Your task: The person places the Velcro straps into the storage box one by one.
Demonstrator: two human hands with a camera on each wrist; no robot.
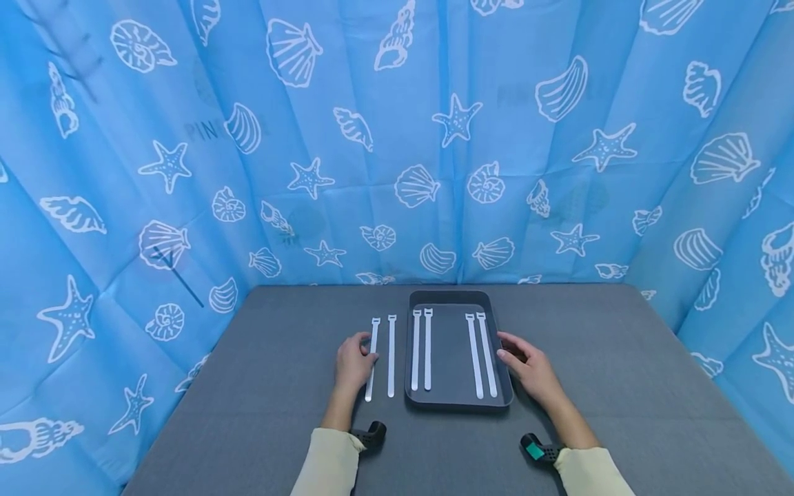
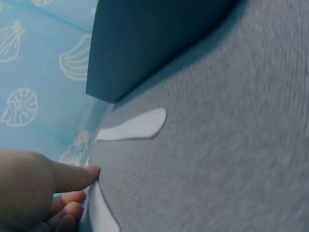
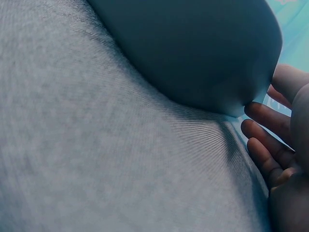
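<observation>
While four white straps already lie inside the dark tray (image 1: 459, 297), two more lie on the grey table (image 1: 620, 386) just left of it, parallel to the tray's long side. The left hand (image 1: 353, 362) rests on the table at the outer strap (image 1: 372, 358), the one farther from the tray. Its forefinger (image 2: 77, 176) reaches out to touch that strap's edge, the other fingers tucked loosely beneath, and nothing is pinched yet. The inner strap (image 1: 391, 355) lies untouched between that strap and the tray wall. The right hand (image 1: 527, 365) sits against the tray's right rim. Its fingers (image 3: 263, 145) are gently bent and spread beside the wall, steadying the tray rather than gripping it, as far as the wrist view shows.

The step in hand looks like picking up the outer strap to join those in the tray. That would call for getting a fingertip under the thin, flat strap, pinching it, lifting it clear of its neighbour and laying it in the open middle of the tray, while the right hand keeps the tray from sliding.
</observation>
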